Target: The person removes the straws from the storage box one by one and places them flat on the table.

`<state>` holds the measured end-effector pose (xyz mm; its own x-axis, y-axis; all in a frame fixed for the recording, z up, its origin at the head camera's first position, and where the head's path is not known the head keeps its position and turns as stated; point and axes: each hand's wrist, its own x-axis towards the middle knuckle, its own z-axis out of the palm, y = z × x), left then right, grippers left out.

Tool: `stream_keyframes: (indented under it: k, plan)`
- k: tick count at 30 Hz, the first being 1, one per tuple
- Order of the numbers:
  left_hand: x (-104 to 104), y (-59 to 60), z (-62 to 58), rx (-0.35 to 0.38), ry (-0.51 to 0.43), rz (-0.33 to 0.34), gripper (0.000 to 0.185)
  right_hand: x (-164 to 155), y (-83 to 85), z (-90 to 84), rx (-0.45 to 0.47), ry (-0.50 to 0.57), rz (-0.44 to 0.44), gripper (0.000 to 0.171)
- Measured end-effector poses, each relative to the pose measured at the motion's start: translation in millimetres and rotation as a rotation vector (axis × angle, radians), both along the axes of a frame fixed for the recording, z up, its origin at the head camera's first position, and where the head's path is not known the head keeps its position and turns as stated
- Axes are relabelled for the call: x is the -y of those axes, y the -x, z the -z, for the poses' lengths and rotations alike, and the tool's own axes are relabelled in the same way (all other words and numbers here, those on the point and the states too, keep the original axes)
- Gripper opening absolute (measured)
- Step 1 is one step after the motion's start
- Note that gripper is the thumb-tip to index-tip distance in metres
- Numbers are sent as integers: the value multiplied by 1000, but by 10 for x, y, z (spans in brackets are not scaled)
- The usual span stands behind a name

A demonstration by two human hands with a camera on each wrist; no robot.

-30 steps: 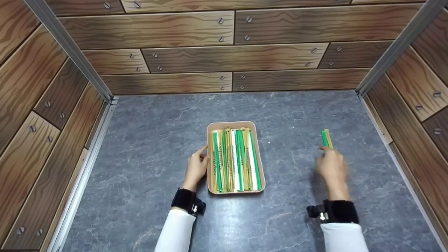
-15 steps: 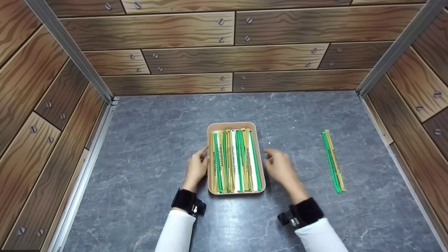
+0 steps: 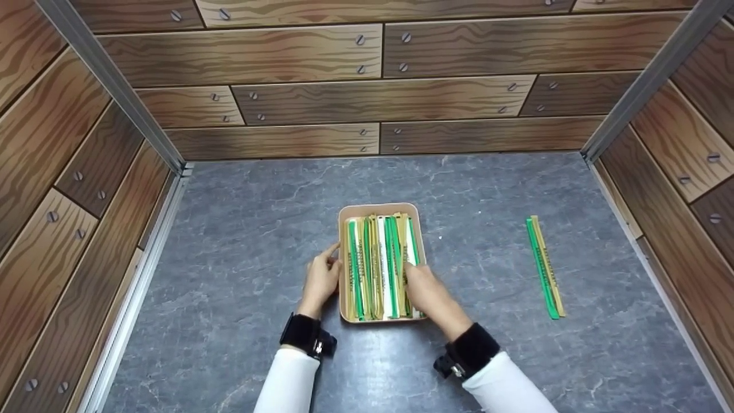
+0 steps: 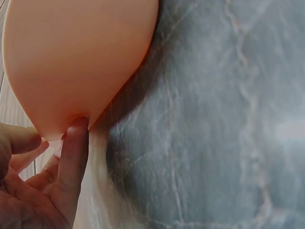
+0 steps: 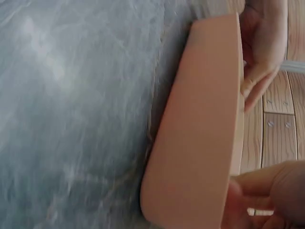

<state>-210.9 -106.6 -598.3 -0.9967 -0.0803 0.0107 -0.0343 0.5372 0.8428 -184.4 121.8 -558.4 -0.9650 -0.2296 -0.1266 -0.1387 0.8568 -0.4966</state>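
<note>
A shallow beige tray (image 3: pixel 379 209) holds a row of long, thin stick packets (image 3: pixel 383 264) in green, white and gold, several with dark print. My left hand (image 3: pixel 320 282) touches the tray's left side with index finger and thumb; in the left wrist view its fingers (image 4: pixel 76 148) rest against the outer wall and rim. My right hand (image 3: pixel 427 289) reaches over the right rim, its fingertips down among the packets on that side. I cannot tell whether it pinches one. In the right wrist view its fingers (image 5: pixel 255 183) pass behind the rim.
A green stick packet (image 3: pixel 542 269) and a gold one (image 3: pixel 549 267) lie side by side on the grey marbled table (image 3: pixel 241 229), well right of the tray. Wood-print panels (image 3: pixel 287 103) wall in the back and both sides. Tiny white specks (image 3: pixel 440 237) dot the table.
My right hand let go of the green and gold packets at the right and moved left, over the tray's rim and into its right side. My left hand stayed at the tray.
</note>
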Motion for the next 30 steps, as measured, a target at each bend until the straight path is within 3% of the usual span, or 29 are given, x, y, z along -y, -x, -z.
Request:
stream_keyframes:
  k: [6, 14, 17, 24, 30]
  plan:
    - [-3, -13, -7, 13, -11, -4, 45, 74, 12, 85, -79, -89, -40, 17]
    - [-2, -12, -5, 10, 8, -6, 45, 111, 40, 155, -138, -126, -50, 25]
    - [0, -9, 4, 4, 13, -7, 44, 112, 41, 157, -116, -117, -34, 30]
    - [-3, -23, -8, -2, 4, 5, 44, 109, 37, 133, 45, -61, 19, 46]
    - [-13, -24, 0, -15, 13, 8, 44, 99, 23, 153, 14, -76, -5, 42]
